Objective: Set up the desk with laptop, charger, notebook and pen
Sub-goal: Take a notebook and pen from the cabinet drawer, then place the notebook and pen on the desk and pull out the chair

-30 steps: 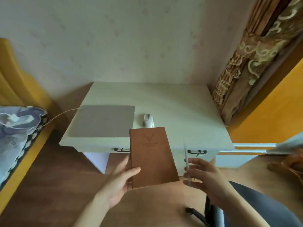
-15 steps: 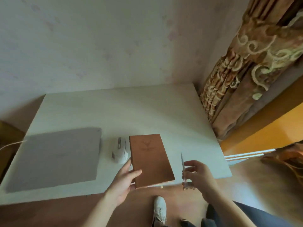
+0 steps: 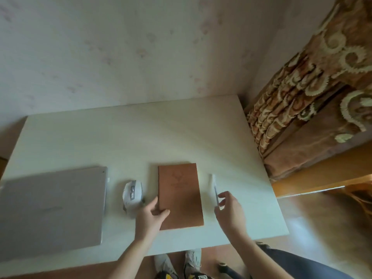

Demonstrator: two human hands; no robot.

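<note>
A brown notebook [image 3: 180, 195] with an embossed deer head lies flat on the white desk [image 3: 141, 137], right of centre. My left hand [image 3: 150, 217] grips its lower left edge, thumb on the cover. My right hand [image 3: 229, 212] pinches a slim white pen [image 3: 215, 188] just right of the notebook, its far end low over the desk. A closed grey laptop [image 3: 52, 210] rests at the desk's left front. The charger is out of sight.
A white mouse [image 3: 131, 196] sits between the laptop and the notebook, close to my left hand. A patterned brown curtain [image 3: 314, 101] hangs at the right, beside the desk's edge. The wall runs along the back. My shoes [image 3: 193, 258] and a chair base show below.
I have stepped up to the desk. The notebook went from being held over the front edge to lying flat on the desktop. The pen moved forward with my right hand, over the desk.
</note>
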